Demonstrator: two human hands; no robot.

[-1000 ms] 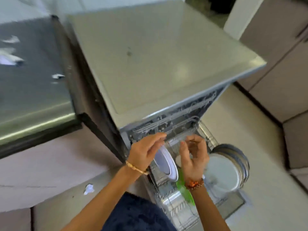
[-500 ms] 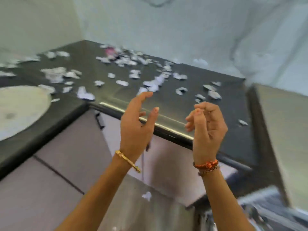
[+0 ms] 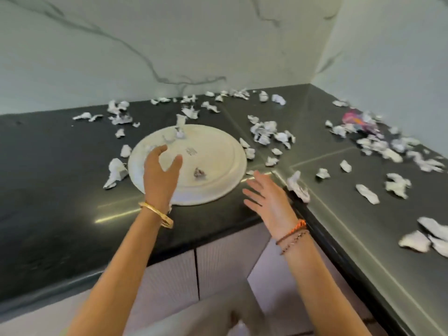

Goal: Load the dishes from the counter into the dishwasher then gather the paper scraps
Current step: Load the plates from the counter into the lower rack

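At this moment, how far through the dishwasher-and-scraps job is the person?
Not finished. One large white plate still sits on the black counter, a few scraps lying on it. In hand: nothing yet; the left hand reaches open over the plate and the right hand hovers open beside it. Left: loading that plate, then gathering the paper scraps strewn across both counter runs, none collected.

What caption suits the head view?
Open hands reach for a plate amid paper scraps on a counter.
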